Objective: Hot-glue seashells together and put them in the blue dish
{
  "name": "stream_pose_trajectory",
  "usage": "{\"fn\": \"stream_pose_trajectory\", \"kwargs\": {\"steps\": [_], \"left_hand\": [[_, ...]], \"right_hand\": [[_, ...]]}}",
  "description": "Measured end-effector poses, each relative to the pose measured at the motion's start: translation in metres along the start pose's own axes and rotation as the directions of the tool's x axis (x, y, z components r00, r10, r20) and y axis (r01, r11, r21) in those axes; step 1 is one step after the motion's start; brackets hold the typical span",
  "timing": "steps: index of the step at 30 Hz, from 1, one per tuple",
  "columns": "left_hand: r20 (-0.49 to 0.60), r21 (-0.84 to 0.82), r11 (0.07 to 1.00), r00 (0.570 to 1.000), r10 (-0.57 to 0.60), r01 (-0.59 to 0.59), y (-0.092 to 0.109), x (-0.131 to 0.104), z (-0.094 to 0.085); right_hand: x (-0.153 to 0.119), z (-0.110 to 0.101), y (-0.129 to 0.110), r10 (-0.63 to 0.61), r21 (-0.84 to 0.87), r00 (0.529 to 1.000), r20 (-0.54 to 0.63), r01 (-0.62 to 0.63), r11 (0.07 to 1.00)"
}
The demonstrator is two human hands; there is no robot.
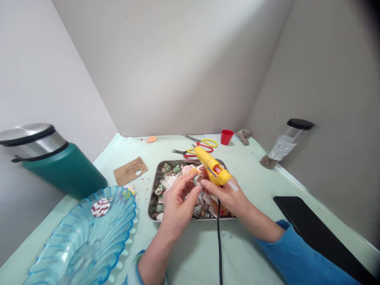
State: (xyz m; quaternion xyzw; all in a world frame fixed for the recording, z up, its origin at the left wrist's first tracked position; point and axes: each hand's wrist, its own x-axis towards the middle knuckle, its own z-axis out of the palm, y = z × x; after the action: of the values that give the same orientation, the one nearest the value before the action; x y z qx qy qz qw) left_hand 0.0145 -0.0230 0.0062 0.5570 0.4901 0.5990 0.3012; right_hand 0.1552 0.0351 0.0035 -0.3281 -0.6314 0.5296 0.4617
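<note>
One small shell (197,180) sits up between the two hands, over the middle of a metal tray (152,200). From far off, I see the left hand (179,200) pinching it with thumb and fingers. The right hand (227,194) holds a yellow glue gun (208,162), and its thumb reaches in to the shell too. I cannot tell how the other right fingers wrap the handle, since they are hidden. The gun's nose points away from me, a clear glue stick (233,185) pokes out of its back, and a black cord (219,245) hangs below the right hand.

Under both hands, the tray is full of shells (170,181), green, white and pink. Past the hands I spot two pairs of scissors (204,147) with red and yellow handles, then a red cup (227,137) and a brown lump (244,136) beside it.

Left of the left hand lie a brown card (130,171) and a blue see-through dish (89,245) with a striped shell (100,207) in it. A green bottle (68,170) is behind the dish. Right of the right hand I see a clear jar (283,146) with a black lid, and a flat black thing (311,225) nearer to me.
</note>
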Motion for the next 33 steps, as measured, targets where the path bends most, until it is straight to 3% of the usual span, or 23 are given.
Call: {"fn": "stream_pose_trajectory", "kwargs": {"steps": [15, 21, 25, 30, 33], "left_hand": [[0.015, -0.132, 0.991, 1.000, -0.007, 0.009, -0.003, 0.001, -0.001], [0.025, -0.240, 0.958, 0.988, -0.155, 0.156, -0.001, 0.001, -0.001], [0.039, -0.383, 0.886, 0.963, -0.268, 0.262, -0.002, 0.002, -0.002], [0.030, -0.515, 0.811, 0.951, -0.308, 0.279, -0.003, 0.004, -0.004], [-0.009, -0.446, 0.853, 0.952, -0.306, 0.271, -0.002, 0.004, -0.005]], "right_hand": [[0.001, -0.001, -0.005, 0.027, 0.017, 0.997, 0.068, -0.028, 0.999], [0.002, 0.000, -0.001, 0.032, 0.025, 0.999, 0.040, -0.033, 0.999], [0.001, 0.002, -0.006, 0.108, 0.012, 0.994, -0.021, -0.108, 0.994], [0.004, -0.001, -0.014, 0.132, 0.025, 0.991, -0.029, -0.131, 0.991], [0.006, -0.009, -0.012, 0.141, -0.090, 0.990, 0.013, -0.140, 0.986]]}}
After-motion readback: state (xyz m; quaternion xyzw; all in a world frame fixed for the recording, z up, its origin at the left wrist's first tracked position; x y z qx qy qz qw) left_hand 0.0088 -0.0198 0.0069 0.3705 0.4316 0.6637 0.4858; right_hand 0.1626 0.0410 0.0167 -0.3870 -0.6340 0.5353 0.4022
